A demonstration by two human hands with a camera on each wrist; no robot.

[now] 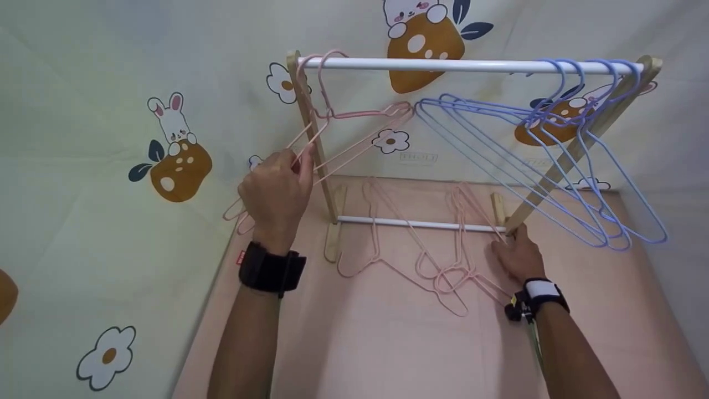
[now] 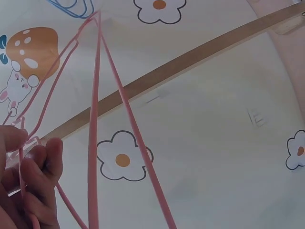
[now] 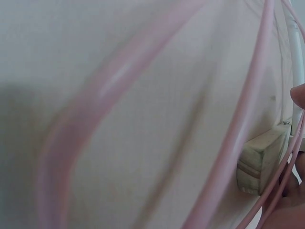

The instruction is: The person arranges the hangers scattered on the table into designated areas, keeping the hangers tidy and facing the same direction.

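Two pink hangers (image 1: 360,114) hang by their hooks at the left end of the rack's white top rail (image 1: 471,65). My left hand (image 1: 279,185) pinches the wire of a pink hanger beside the left post; the left wrist view shows the curled fingers (image 2: 43,164) around it. At the foot of the right post, my right hand (image 1: 520,257) holds pink hanger wires (image 3: 286,167) between thumb and fingers. Other pink hangers (image 1: 376,257) lie tangled on the pink surface, by the lower white bar (image 1: 421,224).
Several blue hangers (image 1: 559,160) hang at the rail's right end. The rack has wooden posts (image 1: 581,144) and wooden feet (image 1: 332,244). Behind it stands a pale fabric wall (image 1: 232,66) with rabbit and flower prints.
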